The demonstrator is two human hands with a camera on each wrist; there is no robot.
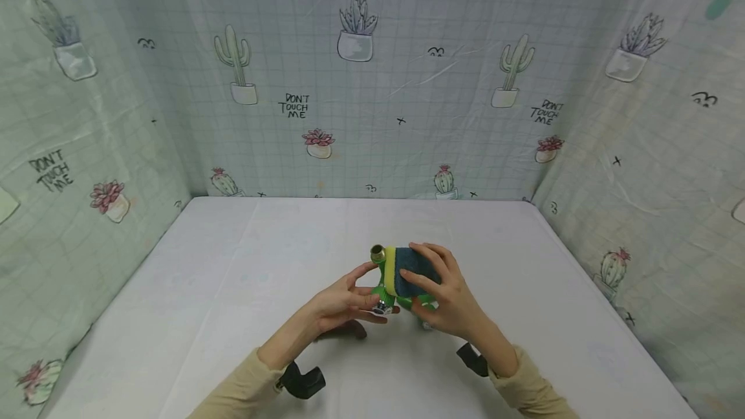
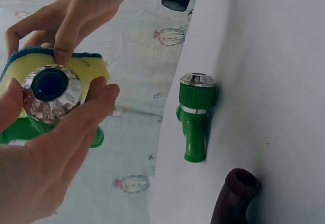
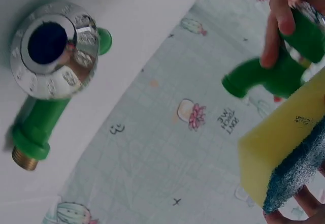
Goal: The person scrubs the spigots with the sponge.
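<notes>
Head view: I see the left hand (image 1: 345, 304) pinching a green tap (image 1: 384, 294), the right hand (image 1: 453, 297) gripping a sponge (image 1: 410, 261) (wiping looks underway, unfinished).

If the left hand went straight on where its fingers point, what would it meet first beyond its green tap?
Probably the yellow-and-blue scrub sponge, held by the right hand just past the green tap in the left hand. Depth is unclear; they may already touch.

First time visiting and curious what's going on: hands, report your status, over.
Left hand gripping green tap. Right hand holding sponge, yellow side facing the tap. Second tap nearby, seemingly not in the way.
</notes>
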